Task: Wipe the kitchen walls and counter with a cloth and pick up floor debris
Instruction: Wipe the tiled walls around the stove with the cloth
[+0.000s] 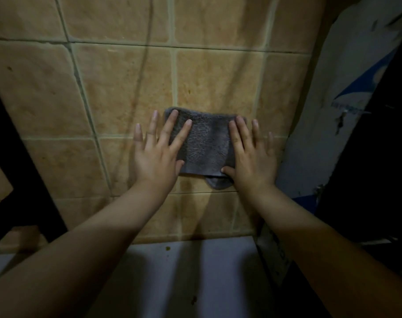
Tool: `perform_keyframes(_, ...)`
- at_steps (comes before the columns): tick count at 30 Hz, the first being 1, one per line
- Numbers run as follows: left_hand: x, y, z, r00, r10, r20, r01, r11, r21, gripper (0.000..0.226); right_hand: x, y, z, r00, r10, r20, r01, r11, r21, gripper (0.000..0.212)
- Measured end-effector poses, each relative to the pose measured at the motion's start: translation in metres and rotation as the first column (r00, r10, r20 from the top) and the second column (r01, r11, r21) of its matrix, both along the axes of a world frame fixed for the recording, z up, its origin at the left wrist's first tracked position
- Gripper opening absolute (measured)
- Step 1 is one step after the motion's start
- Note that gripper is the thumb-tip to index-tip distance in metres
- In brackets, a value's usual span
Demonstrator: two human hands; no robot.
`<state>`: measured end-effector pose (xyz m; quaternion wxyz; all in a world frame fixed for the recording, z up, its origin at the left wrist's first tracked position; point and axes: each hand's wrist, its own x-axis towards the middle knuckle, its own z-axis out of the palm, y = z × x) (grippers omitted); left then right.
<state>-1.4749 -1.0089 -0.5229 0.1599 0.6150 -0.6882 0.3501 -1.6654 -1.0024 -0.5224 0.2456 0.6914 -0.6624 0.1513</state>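
Observation:
A folded grey cloth lies flat against the tan tiled wall. My left hand presses its left edge with straight, spread fingers, two of them on the cloth and the others on the tile. My right hand presses the cloth's right edge the same way, thumb on its lower corner. A small flap of cloth hangs below between the hands. The pale counter runs beneath the wall and carries a few small dark specks.
A white and blue box or panel stands against the wall at the right, with a dark area beyond it. A black frame crosses the left side. A thin cable hangs down the tiles.

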Motion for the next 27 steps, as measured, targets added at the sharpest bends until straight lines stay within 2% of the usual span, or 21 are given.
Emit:
perform_keyframes(5,-0.020,0.001,-0.008,1.000,-0.021,-0.016,0.022,0.999,0.034,0.095,-0.013,0.003,-0.005,0.997,-0.071,-0.002,0.071,0.997,0.020,0.109)
perform_keyframes(7,-0.022,0.001,-0.010,0.999,-0.035,-0.013,0.035,0.999,0.020,0.095,-0.016,0.004,-0.009,0.998,-0.065,0.022,0.064,0.998,0.023,0.108)
perform_keyframes(11,-0.021,0.002,-0.023,0.998,-0.057,-0.013,0.058,0.994,0.093,0.094,-0.022,0.005,-0.025,0.998,-0.039,0.051,0.038,0.999,0.012,0.107)
perform_keyframes(14,-0.018,-0.002,-0.034,0.999,-0.054,0.004,0.054,0.997,-0.048,0.105,-0.025,0.003,-0.034,0.999,-0.018,0.031,0.019,1.000,-0.001,0.108)
perform_keyframes(16,-0.014,-0.005,-0.040,0.999,-0.051,0.013,0.052,0.995,-0.088,0.109,-0.025,0.002,-0.038,1.000,-0.009,0.022,0.010,1.000,-0.012,0.108)
perform_keyframes(20,-0.003,-0.005,-0.049,0.995,-0.094,-0.022,0.093,0.996,-0.005,0.102,-0.013,0.003,-0.047,1.000,-0.005,0.003,0.005,1.000,-0.027,0.112)
perform_keyframes(23,0.006,-0.001,-0.056,0.992,-0.069,-0.104,0.073,0.997,0.027,0.099,-0.001,0.003,-0.049,0.999,0.039,0.005,-0.039,0.999,-0.008,0.111)
perform_keyframes(27,0.025,0.004,-0.064,0.991,-0.005,-0.136,0.014,0.998,0.061,0.097,0.018,0.001,-0.050,0.997,0.070,-0.038,-0.068,0.997,0.044,0.109)
